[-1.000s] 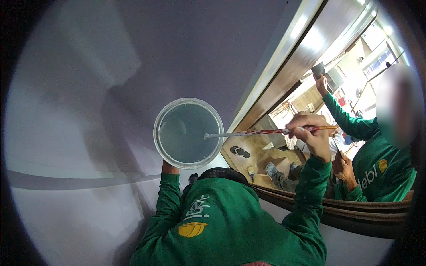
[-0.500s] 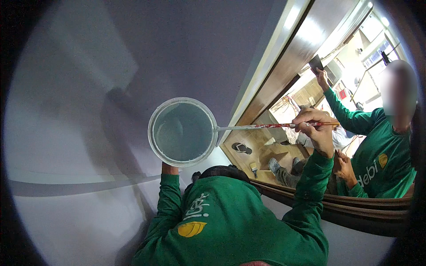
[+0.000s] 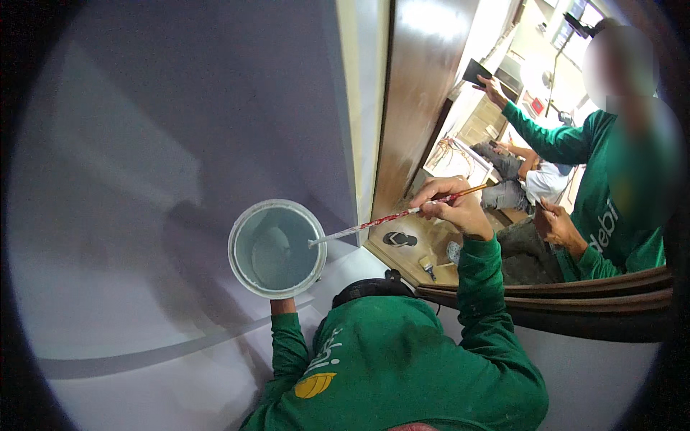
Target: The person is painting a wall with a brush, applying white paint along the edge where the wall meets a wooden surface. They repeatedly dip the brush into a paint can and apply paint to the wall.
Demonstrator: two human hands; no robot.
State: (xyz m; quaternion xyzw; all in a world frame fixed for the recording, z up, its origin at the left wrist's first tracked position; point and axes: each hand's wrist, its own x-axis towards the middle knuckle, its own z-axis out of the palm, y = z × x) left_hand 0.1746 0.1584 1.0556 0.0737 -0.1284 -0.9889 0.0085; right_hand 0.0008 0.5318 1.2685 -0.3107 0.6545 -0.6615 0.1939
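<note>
My left hand [image 3: 282, 307] holds up a round, clear-walled plastic tub [image 3: 233, 258] with pale greyish liquid, perhaps paint, inside. Only its wrist and a bit of palm show; the fingers are hidden behind the tub. Between the thumb and fingers of my right hand [image 3: 460, 208] is a thin paintbrush [image 3: 381, 220], its handle spotted red and white. The brush slants down to the left, and its whitened tip lies just over the tub's right rim, at the opening. Whether the tip touches the liquid I cannot tell.
A greyish wall [image 3: 273, 93] fills the left, ending at a pale trim and a brown wooden frame [image 3: 413, 93]. Through the opening, a co-worker in green [image 3: 604, 194] holds a dark flat piece, and another person sits behind. A flip-flop [image 3: 399, 238] and a wide brush [image 3: 428, 266] lie on the floor.
The brush tip has gone from the tub's right outer edge to over its opening. My right hand has come closer to the tub. The whole view has turned somewhat.
</note>
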